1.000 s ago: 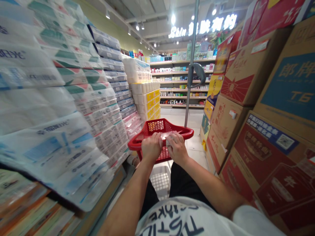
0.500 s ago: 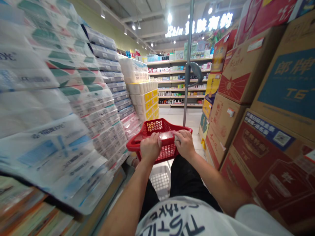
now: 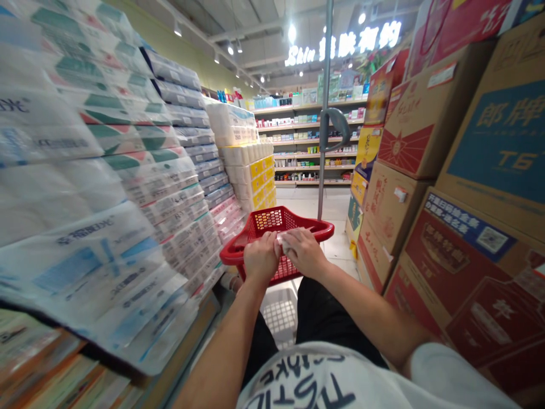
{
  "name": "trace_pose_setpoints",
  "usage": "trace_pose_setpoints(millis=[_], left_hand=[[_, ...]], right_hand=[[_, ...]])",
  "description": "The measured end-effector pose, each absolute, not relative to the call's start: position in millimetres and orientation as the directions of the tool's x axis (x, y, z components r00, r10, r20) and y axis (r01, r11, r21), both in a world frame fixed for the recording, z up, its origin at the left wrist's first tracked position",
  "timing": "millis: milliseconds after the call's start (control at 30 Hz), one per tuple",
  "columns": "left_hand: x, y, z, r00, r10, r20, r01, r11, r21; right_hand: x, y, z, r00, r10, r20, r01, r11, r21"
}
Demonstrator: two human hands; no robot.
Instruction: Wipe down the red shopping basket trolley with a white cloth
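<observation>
A red plastic shopping cart basket (image 3: 272,218) with perforated walls stands in front of my body. My left hand (image 3: 261,257) is closed over the handle along its near side, left of centre. Close beside it, my right hand (image 3: 305,251) curls over the same handle, with the fingers of both hands almost touching. A small whitish patch on the handle (image 3: 284,244) shows between them, mostly covered by my right fingers. A pale grey grid-like tray (image 3: 279,315) lies low down between my legs.
Stacked tissue packs (image 3: 157,165) line the left side. Cardboard cartons (image 3: 409,125) rise on the right, near my right arm. A grey pole (image 3: 326,68) with a hooked handle (image 3: 338,128) stands beyond the basket. Shelves (image 3: 306,139) of small goods cross the far end of the tiled floor (image 3: 293,199).
My right hand has slid left along the handle, from its right part towards my left hand, and now covers most of the pinkish-white patch. My left hand stays in place.
</observation>
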State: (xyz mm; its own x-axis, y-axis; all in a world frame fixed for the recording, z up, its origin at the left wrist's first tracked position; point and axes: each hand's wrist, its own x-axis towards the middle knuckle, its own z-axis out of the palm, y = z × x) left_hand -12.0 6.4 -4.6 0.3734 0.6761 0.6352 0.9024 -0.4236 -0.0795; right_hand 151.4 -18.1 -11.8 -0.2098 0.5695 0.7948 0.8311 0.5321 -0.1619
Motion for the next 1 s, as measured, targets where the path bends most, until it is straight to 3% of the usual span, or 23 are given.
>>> trace_pose_setpoints(millis=[67, 200, 233, 333, 400, 533, 700, 867, 1000], left_hand=[[-14, 8, -6, 0.379, 0.669, 0.639, 0.9, -0.427, -0.086], [-19, 14, -11, 0.414, 0.645, 0.643, 0.877, -0.471, -0.092], [-21, 16, -12, 0.418, 0.639, 0.646, 0.873, -0.479, -0.091], [-30, 18, -15, 0.391, 0.638, 0.663, 0.885, -0.459, -0.079], [-35, 17, -16, 0.356, 0.653, 0.668, 0.904, -0.421, -0.071], [-41, 10, -19, 0.31, 0.659, 0.685, 0.925, -0.375, -0.058], [-46, 5, -28, 0.273, 0.621, 0.735, 0.915, -0.403, 0.001], [-53, 3, -36, 0.306, 0.589, 0.748, 0.891, -0.454, -0.007], [-58, 4, -41, 0.326, 0.58, 0.747, 0.881, -0.473, -0.017]], right_hand=[[146, -17, -11, -0.292, 0.543, 0.787, 0.798, 0.593, -0.113], [147, -10, -11, -0.004, 0.561, 0.828, 0.843, 0.447, -0.298], [147, -10, -12, 0.001, 0.559, 0.829, 0.848, 0.438, -0.297], [141, -13, -16, -0.249, 0.529, 0.811, 0.821, 0.56, -0.113], [136, -15, -18, -0.303, 0.514, 0.802, 0.809, 0.584, -0.069], [126, -15, -19, -0.042, 0.555, 0.831, 0.875, 0.422, -0.237], [117, -17, -13, -0.409, 0.503, 0.761, 0.798, 0.602, 0.03], [113, -15, -10, -0.154, 0.576, 0.802, 0.867, 0.469, -0.17], [107, -17, -11, -0.409, 0.46, 0.788, 0.777, 0.629, 0.037]])
